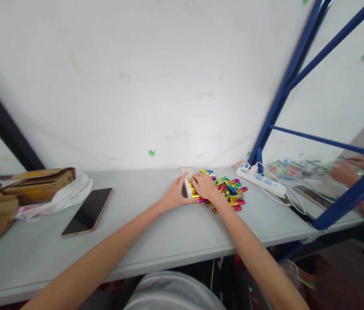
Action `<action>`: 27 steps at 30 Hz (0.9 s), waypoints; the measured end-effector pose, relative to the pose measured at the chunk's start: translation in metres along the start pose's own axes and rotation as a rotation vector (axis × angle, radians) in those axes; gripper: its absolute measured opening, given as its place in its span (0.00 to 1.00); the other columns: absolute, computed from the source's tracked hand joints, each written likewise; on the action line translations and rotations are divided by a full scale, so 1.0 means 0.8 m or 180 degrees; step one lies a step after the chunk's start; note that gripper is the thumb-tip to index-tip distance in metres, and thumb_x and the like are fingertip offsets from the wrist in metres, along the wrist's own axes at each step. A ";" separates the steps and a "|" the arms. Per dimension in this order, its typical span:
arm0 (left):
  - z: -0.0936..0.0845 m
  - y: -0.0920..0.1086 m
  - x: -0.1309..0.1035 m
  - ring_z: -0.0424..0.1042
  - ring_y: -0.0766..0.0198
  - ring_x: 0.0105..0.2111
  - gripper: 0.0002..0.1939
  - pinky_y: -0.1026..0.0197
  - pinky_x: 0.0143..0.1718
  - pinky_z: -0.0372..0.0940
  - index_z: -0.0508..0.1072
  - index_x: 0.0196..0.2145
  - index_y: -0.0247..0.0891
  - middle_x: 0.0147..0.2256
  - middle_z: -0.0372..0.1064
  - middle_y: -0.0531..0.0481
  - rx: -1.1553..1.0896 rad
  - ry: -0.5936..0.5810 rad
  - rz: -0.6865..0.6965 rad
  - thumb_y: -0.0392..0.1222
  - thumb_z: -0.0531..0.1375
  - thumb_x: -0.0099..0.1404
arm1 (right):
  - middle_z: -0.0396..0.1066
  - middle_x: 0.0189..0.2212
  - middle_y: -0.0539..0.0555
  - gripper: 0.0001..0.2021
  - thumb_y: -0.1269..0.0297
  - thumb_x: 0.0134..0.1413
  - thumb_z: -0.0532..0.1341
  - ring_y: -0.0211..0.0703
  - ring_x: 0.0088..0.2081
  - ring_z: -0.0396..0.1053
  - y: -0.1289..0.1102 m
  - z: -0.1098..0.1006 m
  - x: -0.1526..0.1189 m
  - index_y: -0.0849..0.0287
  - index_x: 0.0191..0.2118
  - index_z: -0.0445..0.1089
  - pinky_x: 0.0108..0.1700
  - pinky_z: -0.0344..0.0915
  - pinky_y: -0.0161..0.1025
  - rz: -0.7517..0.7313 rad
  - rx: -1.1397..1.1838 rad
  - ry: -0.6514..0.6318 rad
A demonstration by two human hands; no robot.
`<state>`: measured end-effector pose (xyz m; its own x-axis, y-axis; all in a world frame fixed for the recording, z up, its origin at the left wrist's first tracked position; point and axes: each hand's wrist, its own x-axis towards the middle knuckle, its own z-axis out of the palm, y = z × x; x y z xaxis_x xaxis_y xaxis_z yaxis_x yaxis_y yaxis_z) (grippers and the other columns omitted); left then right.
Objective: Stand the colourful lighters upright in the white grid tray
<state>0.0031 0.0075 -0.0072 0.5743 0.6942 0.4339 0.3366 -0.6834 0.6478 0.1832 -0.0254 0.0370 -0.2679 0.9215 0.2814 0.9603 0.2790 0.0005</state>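
Near the wall, my left hand (175, 195) is curved round a small white box (188, 187), thumb and fingers on its sides. My right hand (203, 186) lies over gold foil-wrapped pieces beside the box, its fingers bent together at the box's right edge; what its fingertips hold is hidden. A loose pile of shiny foil pieces (233, 196) in gold, red, green, blue and purple spreads to the right of my right hand. Behind the box lies a white tray with a grid of small bumps or holes (186, 170).
On the left are a phone (88, 212), a white plastic bag (68, 196) and cardboard boxes (44, 185). A power strip (262, 181) with cables lies at the right beside a blue metal frame (274, 103). Beyond it, another person's hands (346, 172) work over plastic packets.
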 end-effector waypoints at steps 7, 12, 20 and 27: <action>-0.001 -0.001 -0.002 0.61 0.40 0.66 0.65 0.41 0.68 0.56 0.44 0.75 0.39 0.66 0.57 0.32 -0.0003 -0.0056 -0.0010 0.60 0.75 0.52 | 0.78 0.42 0.60 0.20 0.66 0.75 0.48 0.47 0.46 0.71 0.030 -0.003 -0.003 0.62 0.40 0.76 0.53 0.60 0.39 0.0128 0.0078 0.0205; -0.001 0.000 -0.002 0.60 0.39 0.66 0.65 0.41 0.68 0.55 0.44 0.75 0.40 0.67 0.57 0.33 0.0017 -0.0050 -0.0050 0.62 0.75 0.52 | 0.79 0.39 0.58 0.20 0.65 0.76 0.48 0.44 0.43 0.72 0.053 0.000 -0.005 0.61 0.38 0.76 0.50 0.60 0.36 0.0274 0.0428 0.0396; -0.003 0.003 -0.003 0.59 0.38 0.67 0.66 0.41 0.69 0.54 0.44 0.74 0.37 0.68 0.56 0.31 0.0019 -0.0088 -0.0085 0.63 0.74 0.51 | 0.79 0.39 0.60 0.20 0.60 0.75 0.51 0.45 0.39 0.72 0.078 0.000 -0.014 0.61 0.38 0.77 0.46 0.62 0.36 0.0509 0.0688 0.0493; -0.003 0.006 -0.003 0.61 0.39 0.66 0.66 0.42 0.68 0.56 0.44 0.74 0.37 0.66 0.58 0.33 0.0004 -0.0111 -0.0147 0.64 0.74 0.51 | 0.79 0.38 0.58 0.17 0.64 0.72 0.54 0.45 0.38 0.71 0.082 -0.005 -0.020 0.61 0.36 0.77 0.45 0.62 0.36 0.0401 0.0664 0.0379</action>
<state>0.0014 0.0029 -0.0040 0.5839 0.7166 0.3815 0.3641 -0.6512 0.6659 0.2512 -0.0231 0.0366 -0.1245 0.9176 0.3775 0.9453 0.2253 -0.2359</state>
